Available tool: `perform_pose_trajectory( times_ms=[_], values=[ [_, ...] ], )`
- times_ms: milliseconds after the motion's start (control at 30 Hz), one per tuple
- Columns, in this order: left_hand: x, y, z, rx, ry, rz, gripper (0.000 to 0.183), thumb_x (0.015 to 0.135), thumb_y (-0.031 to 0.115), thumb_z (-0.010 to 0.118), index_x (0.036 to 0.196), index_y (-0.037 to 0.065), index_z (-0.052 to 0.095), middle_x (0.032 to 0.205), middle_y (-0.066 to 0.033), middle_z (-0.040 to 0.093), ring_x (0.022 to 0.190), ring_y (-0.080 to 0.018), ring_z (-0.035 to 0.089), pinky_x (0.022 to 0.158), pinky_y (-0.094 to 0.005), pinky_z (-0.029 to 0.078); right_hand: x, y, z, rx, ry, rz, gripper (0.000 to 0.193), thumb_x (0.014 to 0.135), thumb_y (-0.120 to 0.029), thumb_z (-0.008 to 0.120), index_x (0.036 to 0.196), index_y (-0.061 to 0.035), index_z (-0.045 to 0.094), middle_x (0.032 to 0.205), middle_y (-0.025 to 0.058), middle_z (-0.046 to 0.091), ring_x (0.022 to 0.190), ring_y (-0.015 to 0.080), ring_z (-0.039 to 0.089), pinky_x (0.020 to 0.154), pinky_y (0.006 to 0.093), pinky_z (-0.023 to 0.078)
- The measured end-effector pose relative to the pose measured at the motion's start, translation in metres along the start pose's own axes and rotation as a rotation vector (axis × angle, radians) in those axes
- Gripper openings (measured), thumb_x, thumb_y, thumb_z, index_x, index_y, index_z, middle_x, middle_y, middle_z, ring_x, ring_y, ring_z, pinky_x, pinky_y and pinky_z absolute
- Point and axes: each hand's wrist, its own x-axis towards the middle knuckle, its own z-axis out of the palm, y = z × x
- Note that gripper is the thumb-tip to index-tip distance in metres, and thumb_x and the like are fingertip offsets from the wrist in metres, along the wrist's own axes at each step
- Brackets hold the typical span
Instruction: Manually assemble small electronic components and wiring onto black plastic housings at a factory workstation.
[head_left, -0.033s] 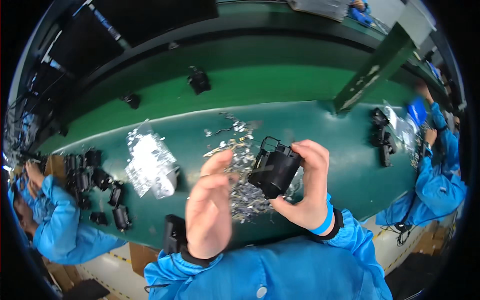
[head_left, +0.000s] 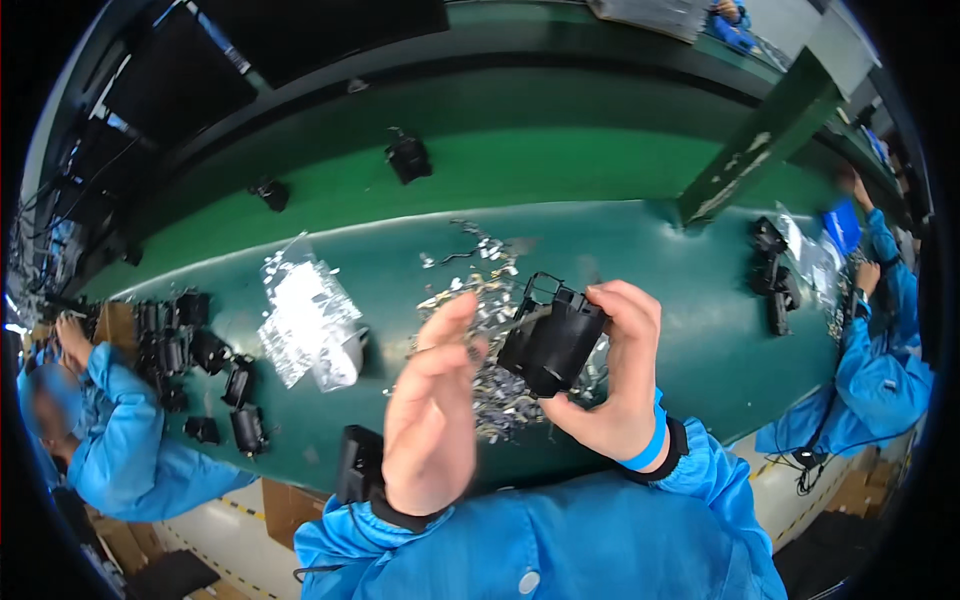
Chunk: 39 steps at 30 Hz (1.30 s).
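Note:
My right hand [head_left: 622,400] grips a black plastic housing [head_left: 553,345], roughly cylindrical, with a thin open frame at its far left corner. The fingers sit at its upper right and the thumb lies under its near end. To the left of the housing, my left hand [head_left: 430,420] is raised with its fingers stretched out and nothing plainly visible in them. One of its fingertips is slightly blurred and comes close to the housing. Beneath both hands, a heap of small metal and dark pieces [head_left: 505,405] is spread over the green table [head_left: 690,330].
A clear bag of shiny pieces [head_left: 308,320] lies to the left. Several black housings [head_left: 240,385] crowd the far left beside a co-worker [head_left: 120,430]. More black parts [head_left: 772,275] lie at right near another person [head_left: 880,360]. A green post [head_left: 750,155] rises behind.
My left hand has shifted a little to the right, closer to the black housing. My right hand keeps its hold. The whole view has moved slightly.

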Motion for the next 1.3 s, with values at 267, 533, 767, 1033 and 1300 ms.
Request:
perform_pose_trajectory(
  times_ms=[267, 533, 767, 1033, 1300],
  values=[
    [-0.010, -0.013, -0.004, -0.117, -0.053, -0.055, 0.055, 0.094, 0.035, 0.048, 0.138, 0.002, 0.049, 0.158, -0.0184, 0.018, 0.146, -0.0303, 0.018, 0.117, -0.0456, 0.011, -0.011, 0.003, 0.026, 0.129, 0.066, 0.048, 0.090, 0.055, -0.005, 0.085, 0.130, -0.0017, 0.033, 0.126, 0.0199, 0.038, 0.113, 0.0302, 0.046, 0.094, 0.0398, 0.044],
    [-0.015, -0.021, -0.001, -0.100, -0.073, -0.177, 0.056, 0.098, 0.038, 0.046, 0.139, 0.000, 0.049, 0.158, -0.0201, 0.014, 0.145, -0.0339, 0.019, 0.117, -0.0472, 0.011, -0.011, 0.002, 0.026, 0.098, 0.159, 0.074, 0.093, 0.055, -0.007, 0.088, 0.127, -0.0028, 0.031, 0.126, 0.0190, 0.036, 0.111, 0.0275, 0.045, 0.092, 0.0388, 0.044],
    [-0.015, -0.021, 0.002, 0.052, -0.040, -0.162, 0.061, 0.095, 0.043, 0.049, 0.143, 0.004, 0.046, 0.155, -0.0153, 0.029, 0.143, -0.0316, 0.024, 0.116, -0.0497, 0.015, -0.010, 0.001, 0.022, 0.036, 0.140, 0.104, 0.091, 0.057, -0.008, 0.086, 0.128, -0.0052, 0.030, 0.125, 0.0135, 0.033, 0.115, 0.0232, 0.041, 0.101, 0.0371, 0.035],
    [-0.014, -0.019, -0.006, 0.245, -0.090, -0.044, 0.057, 0.096, 0.043, 0.048, 0.134, 0.001, 0.055, 0.155, -0.0223, 0.021, 0.145, -0.0355, 0.016, 0.116, -0.0515, 0.007, -0.008, 0.001, 0.020, 0.001, 0.099, 0.101, 0.084, 0.057, -0.006, 0.085, 0.127, -0.0022, 0.038, 0.122, 0.0200, 0.040, 0.111, 0.0340, 0.045, 0.093, 0.0427, 0.041],
    [-0.012, -0.013, -0.006, 0.247, -0.024, -0.034, 0.065, 0.093, 0.048, 0.049, 0.133, -0.003, 0.055, 0.154, -0.0227, 0.024, 0.144, -0.0353, 0.019, 0.116, -0.0495, 0.008, -0.012, 0.009, 0.018, 0.111, 0.023, 0.035, 0.086, 0.057, -0.003, 0.082, 0.131, -0.0023, 0.037, 0.125, 0.0201, 0.040, 0.115, 0.0355, 0.044, 0.097, 0.0438, 0.040]
  ],
)
